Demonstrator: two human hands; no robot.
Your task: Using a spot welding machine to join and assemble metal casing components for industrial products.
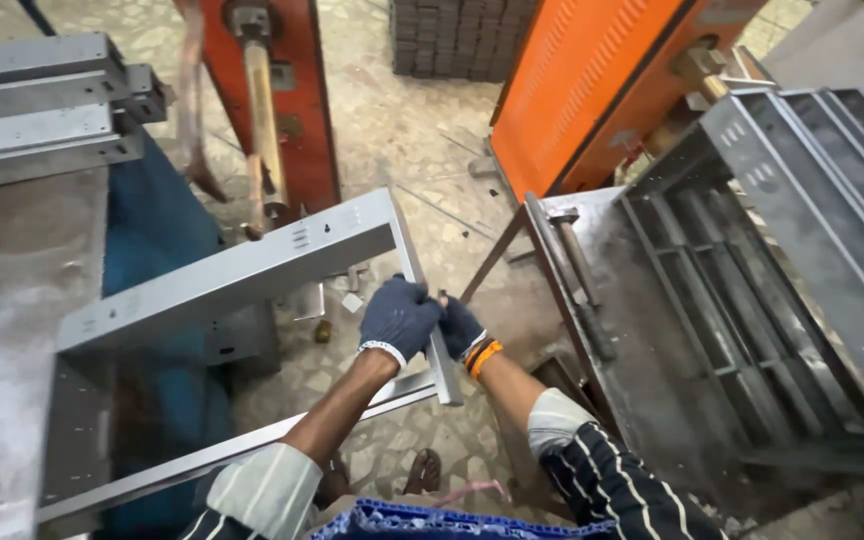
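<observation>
At the frame's end rail [430, 300], two gloved hands, left hand [399, 318] and right hand [460, 328], grip it.

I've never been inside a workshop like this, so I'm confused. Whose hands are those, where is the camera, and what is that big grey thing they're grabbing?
The camera sits on a person's head and looks down, so you see that person's own two arms in striped sleeves. Both hands wear dark blue knitted gloves. The left hand and the right hand both grip the end bar of a long grey sheet-metal frame, shaped like a ladder's outline. Its far end rests on a grey metal table at the left, so the frame bridges the gap over the speckled stone floor. On the right is a stack of similar grey metal frames. More grey metal channels lie at the top left. Behind stand orange-painted machines; I cannot tell what they do.
</observation>
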